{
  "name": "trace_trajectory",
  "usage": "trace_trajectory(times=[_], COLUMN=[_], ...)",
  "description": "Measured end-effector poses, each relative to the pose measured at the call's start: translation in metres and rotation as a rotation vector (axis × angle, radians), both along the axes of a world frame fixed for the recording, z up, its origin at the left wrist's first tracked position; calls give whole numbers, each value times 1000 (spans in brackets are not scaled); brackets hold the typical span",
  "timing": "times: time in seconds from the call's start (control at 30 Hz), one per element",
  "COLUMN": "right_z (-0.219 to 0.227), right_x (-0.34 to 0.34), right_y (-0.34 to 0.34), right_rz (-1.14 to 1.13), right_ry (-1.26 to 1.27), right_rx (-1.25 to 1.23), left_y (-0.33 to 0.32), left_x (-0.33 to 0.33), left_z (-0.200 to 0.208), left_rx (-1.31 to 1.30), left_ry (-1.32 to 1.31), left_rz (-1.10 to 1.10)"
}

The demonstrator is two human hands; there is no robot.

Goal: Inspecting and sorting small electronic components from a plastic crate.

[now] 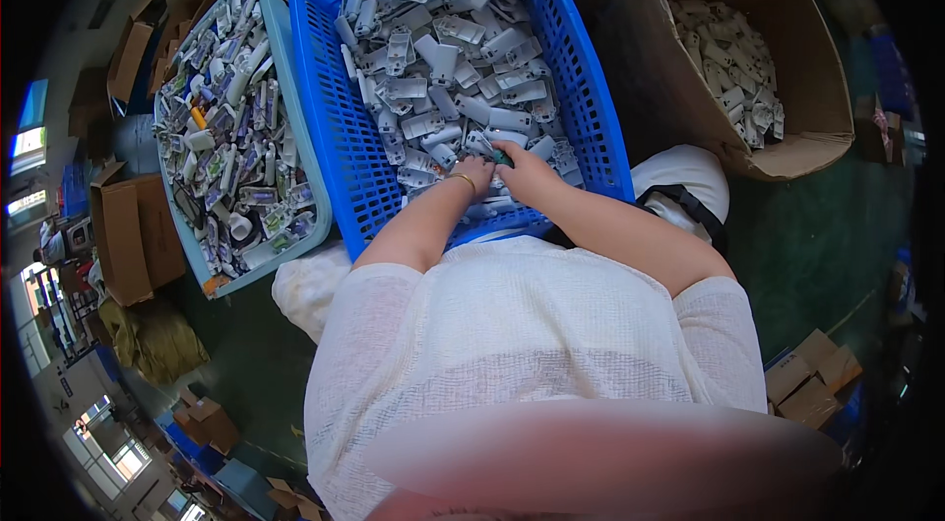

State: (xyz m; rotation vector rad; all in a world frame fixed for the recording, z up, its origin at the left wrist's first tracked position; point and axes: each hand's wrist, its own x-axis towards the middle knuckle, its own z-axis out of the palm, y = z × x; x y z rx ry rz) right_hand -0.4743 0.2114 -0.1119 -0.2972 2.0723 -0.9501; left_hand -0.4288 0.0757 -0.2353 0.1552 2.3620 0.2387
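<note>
A blue plastic basket (591,97) stands in front of me, heaped with white plastic housings (404,88). Both of my hands are low in it, close together above the near part of the heap. My left hand (472,174), with a gold-coloured bangle at its wrist, has its fingers bent down on a white plastic housing (479,142). Beside it, my right hand (530,176) is closed round a small dark green tool (502,158); its kind and its tip are hidden by the fingers.
At left stands a light-blue tub (323,211) full of mixed plastic parts. An open cardboard box (812,127) with more white pieces is at right. Cardboard boxes (138,235) and a yellowish sack (153,339) lie farther left; folded cartons (812,378) lie at lower right.
</note>
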Motion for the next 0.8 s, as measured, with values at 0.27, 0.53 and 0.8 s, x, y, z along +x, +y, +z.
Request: trace_trajectory(times=[0.27, 0.53, 0.8], right_z=[-6, -14, 5], right_x=[2, 1, 3], right_y=[-1, -2, -2], right_rz=[14, 45, 56], right_ry=[84, 183, 231], right_rx=[-53, -106, -125], left_y=[-10, -32, -52], left_x=[2, 13, 29], left_z=[13, 81, 137], left_rx=[124, 101, 190], left_ry=[-94, 474, 1120], left_rz=[86, 264, 408])
